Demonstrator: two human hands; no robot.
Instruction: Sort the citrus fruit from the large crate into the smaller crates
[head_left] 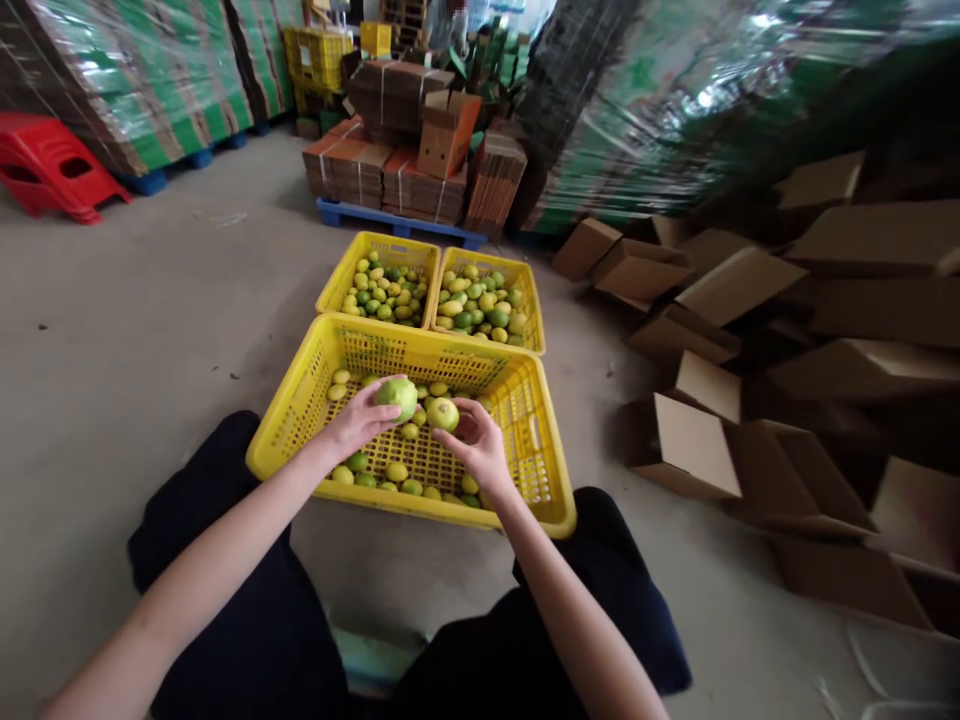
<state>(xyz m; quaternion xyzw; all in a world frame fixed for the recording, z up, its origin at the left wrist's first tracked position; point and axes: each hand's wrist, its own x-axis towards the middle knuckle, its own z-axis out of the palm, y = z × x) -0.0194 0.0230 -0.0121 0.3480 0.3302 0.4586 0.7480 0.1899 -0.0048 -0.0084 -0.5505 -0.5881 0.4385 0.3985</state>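
Above a slotted plastic crate (556, 450), the left hand (358, 415) grips a plump green lemon (397, 400), the right hand (482, 443) a round yellowish lemon (443, 414); oval fruits (397, 471) line the near edge.

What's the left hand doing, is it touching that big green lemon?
Touching: in the head view, the left hand holds the big green lemon, its thumb lying against the peel.

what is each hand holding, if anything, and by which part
The left hand holds a green fruit by its left side; the right hand, a yellower fruit by its right side.
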